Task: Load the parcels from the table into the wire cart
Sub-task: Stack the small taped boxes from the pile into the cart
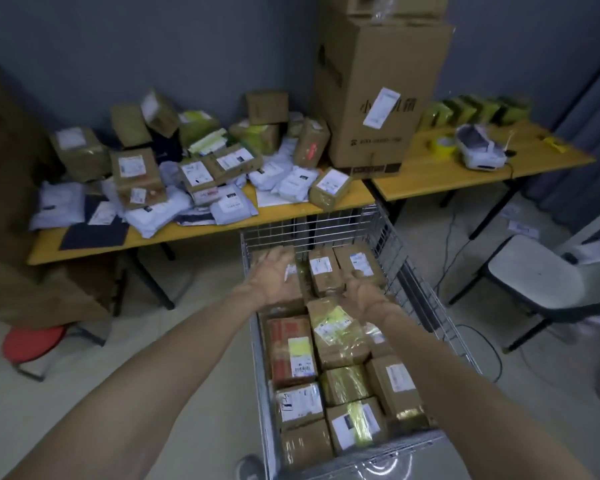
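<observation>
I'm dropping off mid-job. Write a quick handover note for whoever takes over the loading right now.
Left hand: open, empty, over the far-left end of the wire cart.
Right hand: open, empty, beside it.
Done: cart floor mostly covered with loaded boxes.
Left: a pile of parcels on the table; the small box at the table edge is nearest the cart.

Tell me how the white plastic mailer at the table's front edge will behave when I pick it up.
The white mailer looks wrinkled and soft, so it will likely flop and sag when lifted. Its glossy film may be slippery; a pinch probably holds better. It lies thin and flat on the table, so it is probably light.
</observation>
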